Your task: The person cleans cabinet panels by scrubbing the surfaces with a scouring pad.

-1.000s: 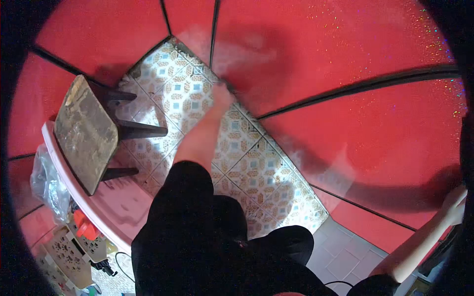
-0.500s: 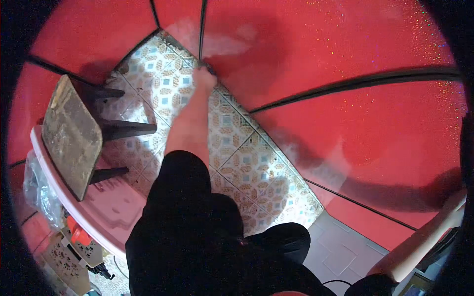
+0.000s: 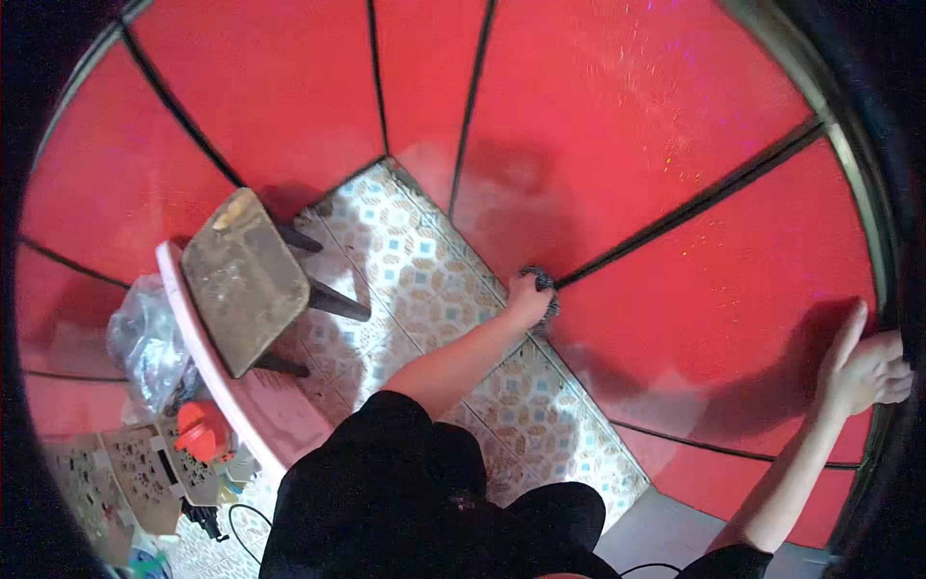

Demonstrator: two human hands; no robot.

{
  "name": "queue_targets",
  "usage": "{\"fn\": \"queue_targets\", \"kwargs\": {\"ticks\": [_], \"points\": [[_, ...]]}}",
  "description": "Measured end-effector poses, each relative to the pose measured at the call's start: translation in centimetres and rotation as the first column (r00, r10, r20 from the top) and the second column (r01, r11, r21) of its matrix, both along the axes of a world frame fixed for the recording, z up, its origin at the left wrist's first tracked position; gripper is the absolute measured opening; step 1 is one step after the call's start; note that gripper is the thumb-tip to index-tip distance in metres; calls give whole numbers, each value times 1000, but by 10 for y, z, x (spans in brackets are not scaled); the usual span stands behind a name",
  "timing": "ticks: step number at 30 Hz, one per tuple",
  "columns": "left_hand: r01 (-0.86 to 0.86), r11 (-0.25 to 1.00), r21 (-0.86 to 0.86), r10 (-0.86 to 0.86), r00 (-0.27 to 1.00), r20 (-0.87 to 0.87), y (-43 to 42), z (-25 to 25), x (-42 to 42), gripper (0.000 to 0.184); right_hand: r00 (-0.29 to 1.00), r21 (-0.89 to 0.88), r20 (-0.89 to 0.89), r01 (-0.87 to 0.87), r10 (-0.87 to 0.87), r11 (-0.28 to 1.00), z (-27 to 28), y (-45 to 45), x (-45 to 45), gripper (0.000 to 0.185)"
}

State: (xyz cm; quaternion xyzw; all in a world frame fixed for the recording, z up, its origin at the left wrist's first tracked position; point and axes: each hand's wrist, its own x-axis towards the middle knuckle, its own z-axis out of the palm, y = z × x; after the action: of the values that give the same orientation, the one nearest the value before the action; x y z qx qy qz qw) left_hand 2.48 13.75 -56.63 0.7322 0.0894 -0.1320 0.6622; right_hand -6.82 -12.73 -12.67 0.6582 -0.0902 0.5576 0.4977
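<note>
My left hand [image 3: 526,301] is closed on a dark grey scrubber [image 3: 543,280] that looks like steel wool. It presses the scrubber to the foot of the red wall [image 3: 675,318], where the wall meets the patterned tile floor [image 3: 521,396]. On the far right, my right hand [image 3: 858,376] rests against the dark door-like frame [image 3: 854,183] at the wall's edge. Its thumb stretches upward, apart from the fingers, which are partly bent and reach to the rim of the view. No held thing shows in it.
A stained stool [image 3: 246,289] with dark legs lies tipped beside a pink plastic rim [image 3: 207,357]. Behind them are a clear plastic bag [image 3: 149,338], an orange-red object [image 3: 201,431] and perforated brown boards [image 3: 140,473]. Black strips [image 3: 694,205] cross the wall.
My left hand has moved along the wall's foot from the far corner toward the right. My right hand has come into view at the frame. The head view has shifted.
</note>
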Motion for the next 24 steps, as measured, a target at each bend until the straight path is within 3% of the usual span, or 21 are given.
{"fn": "queue_targets", "kwargs": {"ticks": [1, 3, 5, 7, 11, 12, 13, 15, 16, 17, 20, 21, 23, 24], "points": [[-18, 1000, 14, 18, 1000, 22, 4, 8, 0, 36, 992, -17, 25, -120, 120, 993, -2, 23, 1, 75], [-280, 960, 3, 275, 947, 169, 2, 11, 5, 37, 963, -41, 74, -259, 261, 965, -1, 50, 3, 76], [-418, 908, -29, 412, 880, 234, 5, 32, -4, 37, 932, 102, -94, -341, 350, 934, 0, 61, -3, 90], [-528, 846, 79, 505, 840, 200, 14, 53, -34, 39, 920, 187, -161, -326, 356, 927, 1, 60, -9, 91], [-530, 848, 13, 530, 848, -12, 28, 105, -116, 45, 767, 535, -350, -308, 539, 786, -6, 70, -35, 86], [-553, 833, 28, 554, 830, -69, 31, 120, -128, 45, 456, 636, -497, -387, 738, 668, -8, 70, -41, 77], [-565, 825, 32, 566, 821, -78, 38, 146, -136, 45, 262, 704, -574, -327, 776, 631, -13, 94, -52, 72], [-517, 830, -210, 466, 849, -247, 49, 227, -160, 39, -149, 819, -573, -73, 806, 569, -23, 144, -74, 66], [-492, 805, -331, 399, 862, -312, 56, 262, -168, 36, -289, 804, -572, -15, 767, 594, -4, 176, -76, 66], [-502, 801, -328, 406, 857, -318, 63, 289, -173, 36, -359, 840, -507, -2, 784, 542, 11, 200, -74, 67], [-634, 258, -729, 409, 755, -512, 84, 367, -175, 28, -545, 894, -388, -29, 743, 446, 51, 254, -54, 73], [-641, 246, -727, 409, 748, -522, 96, 389, -172, 28, -581, 880, -411, -52, 702, 473, 66, 271, -43, 72], [-548, 478, -686, 427, 828, -364, 124, 424, -167, 26, -623, 853, -437, -59, 648, 518, 99, 298, -28, 72], [-558, 461, -690, 423, 821, -382, 138, 441, -168, 26, -654, 869, -418, -86, 631, 488, 113, 311, -20, 70]]}}
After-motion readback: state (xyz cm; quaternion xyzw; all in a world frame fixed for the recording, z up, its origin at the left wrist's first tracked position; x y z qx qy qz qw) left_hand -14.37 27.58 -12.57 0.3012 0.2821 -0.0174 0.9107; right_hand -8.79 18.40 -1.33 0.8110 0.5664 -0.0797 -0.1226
